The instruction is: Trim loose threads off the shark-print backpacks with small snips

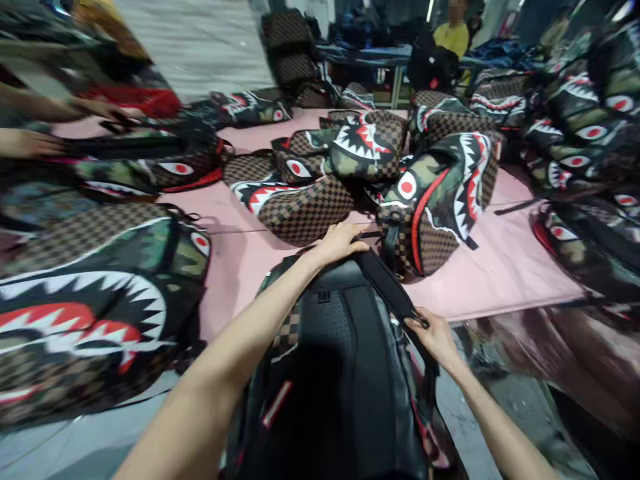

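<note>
Two hands on one backpack (350,373) — the right hand (433,333) has the black strap (390,287) pinched partway down, and the left hand (343,241) lies across the strap's upper end; whether it grips or only presses, I can't tell. The backpack sits right below both hands, back panel towards the wearer: black, shiny at the edges, dotted patch in the middle, small label (324,296) near the top, brown check at the left side, a red-and-white strip (277,403) lower down. Just beyond, on the pink table (520,273), it's a heap of plump shark bags (367,150) in camouflage and check, contents hidden. A big bag (100,287) lies to the left, toothy mouth showing; a pile (580,133) rises at the right. Far left, a co-worker's hands (97,110) are at another bag (175,167) — and at the back, checked bags (293,47) stand stacked.
</note>
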The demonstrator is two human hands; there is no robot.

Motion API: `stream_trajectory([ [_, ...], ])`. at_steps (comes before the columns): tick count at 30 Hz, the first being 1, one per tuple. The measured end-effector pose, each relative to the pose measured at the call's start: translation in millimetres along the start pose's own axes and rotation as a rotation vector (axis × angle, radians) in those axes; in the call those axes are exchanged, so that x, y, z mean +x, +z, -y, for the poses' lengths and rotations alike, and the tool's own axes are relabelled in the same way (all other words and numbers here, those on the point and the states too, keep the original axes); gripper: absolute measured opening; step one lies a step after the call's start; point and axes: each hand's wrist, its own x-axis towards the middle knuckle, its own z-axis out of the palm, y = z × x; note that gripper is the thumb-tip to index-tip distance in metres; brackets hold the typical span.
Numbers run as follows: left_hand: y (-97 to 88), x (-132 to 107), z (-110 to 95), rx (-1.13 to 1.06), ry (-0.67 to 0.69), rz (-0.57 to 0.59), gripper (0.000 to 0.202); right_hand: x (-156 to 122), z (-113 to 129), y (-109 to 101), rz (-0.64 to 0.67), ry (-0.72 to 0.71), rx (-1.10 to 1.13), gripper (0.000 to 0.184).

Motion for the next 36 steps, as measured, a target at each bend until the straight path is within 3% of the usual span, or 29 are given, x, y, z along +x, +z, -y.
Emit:
stream_trajectory([
  [2,4.5,-77.9,-12.5,0.137,-0.109,-0.147,0.070,-7.2,-9.1,-0.5,-0.057,-0.061,-0.018,0.033],
  [3,10.5,-116.9,-20.4,0.195,-0.173,-0.164,0.078,-9.6,-14.2,0.2,-0.080,-0.088,-0.024,0.034],
  [6,39.3,-228.1,-40.2,0.263,-0.292,-0.092,0.095,-13.5,-27.5,6.9,-0.107,-0.186,-0.043,0.032],
  [8,52.2,-281.3,-39.8,0.251,-0.411,-0.061,0.094,-14.8,-31.7,13.8,-0.106,-0.227,-0.047,0.031],
  [10,47.9,-301.6,-24.5,0.127,-0.487,-0.061,0.084,-15.8,-31.8,20.1,-0.127,-0.237,-0.046,0.030],
  [12,28.4,-286.4,1.2,0.019,-0.487,-0.176,0.068,-16.9,-29.6,24.2,-0.153,-0.240,-0.046,0.030],
  [14,4.5,-248.0,28.1,-0.060,-0.508,-0.337,0.054,-18.3,-27.4,25.9,-0.175,-0.250,-0.052,0.029],
  [16,-12.5,-205.0,48.5,-0.169,-0.565,-0.356,0.051,-19.7,-26.9,26.3,-0.182,-0.261,-0.059,0.029],
  [19,-16.2,-162.4,64.2,-0.353,-0.643,-0.308,0.052,-20.7,-29.4,26.9,-0.200,-0.269,-0.076,0.030],
  [23,-6.1,-153.8,77.2,-0.637,-0.845,-0.269,0.051,-19.7,-33.5,30.0,-0.233,-0.277,-0.081,0.030],
  [29,-12.5,-169.4,95.5,-1.269,-0.983,-0.377,0.041,-23.2,-37.9,29.2,-0.180,-0.247,-0.055,0.030],
  [32,-16.4,-172.6,100.4,-1.194,-0.970,-0.361,0.047,-16.7,-29.8,16.4,-0.145,-0.246,0.005,0.030],
  [36,-23.6,-151.1,111.2,-0.553,-0.742,-0.279,0.045,7.4,18.9,-4.5,-0.275,-0.241,0.119,0.028],
])
